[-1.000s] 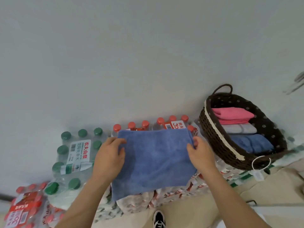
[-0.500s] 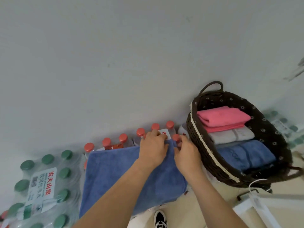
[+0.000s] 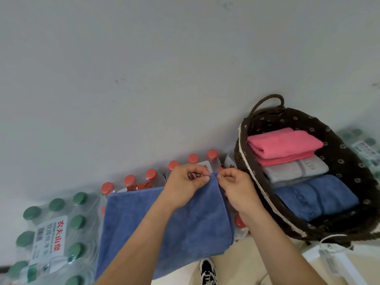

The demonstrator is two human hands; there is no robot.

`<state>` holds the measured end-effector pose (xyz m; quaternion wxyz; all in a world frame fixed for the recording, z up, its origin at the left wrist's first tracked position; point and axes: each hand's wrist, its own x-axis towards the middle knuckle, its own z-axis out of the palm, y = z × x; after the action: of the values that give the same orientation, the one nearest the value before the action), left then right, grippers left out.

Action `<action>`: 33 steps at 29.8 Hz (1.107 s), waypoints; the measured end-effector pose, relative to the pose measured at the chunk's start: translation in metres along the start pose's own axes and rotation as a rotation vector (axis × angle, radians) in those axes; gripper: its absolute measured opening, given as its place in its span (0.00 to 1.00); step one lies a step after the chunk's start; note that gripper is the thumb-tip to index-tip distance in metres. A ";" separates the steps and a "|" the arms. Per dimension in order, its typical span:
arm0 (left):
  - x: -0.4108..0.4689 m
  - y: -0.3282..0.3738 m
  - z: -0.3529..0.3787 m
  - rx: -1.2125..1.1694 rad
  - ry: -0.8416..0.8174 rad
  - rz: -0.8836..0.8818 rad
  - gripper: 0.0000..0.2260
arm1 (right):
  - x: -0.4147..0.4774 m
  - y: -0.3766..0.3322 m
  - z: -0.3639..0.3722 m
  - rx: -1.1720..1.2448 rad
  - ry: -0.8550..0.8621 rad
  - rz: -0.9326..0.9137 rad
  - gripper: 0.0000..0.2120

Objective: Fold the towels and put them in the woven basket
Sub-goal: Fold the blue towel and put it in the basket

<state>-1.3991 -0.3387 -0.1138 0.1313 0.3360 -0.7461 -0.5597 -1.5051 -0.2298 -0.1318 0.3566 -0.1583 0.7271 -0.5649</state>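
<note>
Pinching far right corner of blue terry towel point(image 3: 164, 227), spread over shrink-wrapped bottle packs point(image 3: 49, 239): left hand point(image 3: 186, 184) and right hand point(image 3: 236, 189) both closed on fabric; align edges squarely before creasing; dark woven basket point(image 3: 244, 161) just right, holding folded towels

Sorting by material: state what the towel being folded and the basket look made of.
Blue towel: soft, matte, fuzzy pile, probably microfibre or terry. Woven basket: dark brown plaited strands, perhaps rattan or plastic wicker, with a pale trim along its rim and floral-print lining.
</note>
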 end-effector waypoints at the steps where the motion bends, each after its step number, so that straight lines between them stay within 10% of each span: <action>1: 0.000 0.002 0.000 -0.008 -0.013 -0.002 0.05 | -0.003 -0.004 0.000 0.029 -0.022 -0.002 0.09; 18: -0.018 0.009 -0.030 0.205 -0.100 0.121 0.04 | -0.027 -0.036 -0.005 0.001 -0.129 -0.064 0.07; 24: -0.048 -0.019 -0.104 0.911 -0.147 -0.051 0.19 | -0.032 -0.054 -0.012 -0.005 -0.093 -0.140 0.09; 33: -0.114 -0.021 -0.196 0.890 0.068 -0.250 0.28 | -0.040 -0.084 -0.012 0.002 0.055 -0.332 0.08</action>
<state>-1.1947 -0.4140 -0.0465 -0.0697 0.4655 -0.8626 -0.1854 -1.4996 -0.2218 -0.0387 0.2384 -0.2602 0.6999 -0.6210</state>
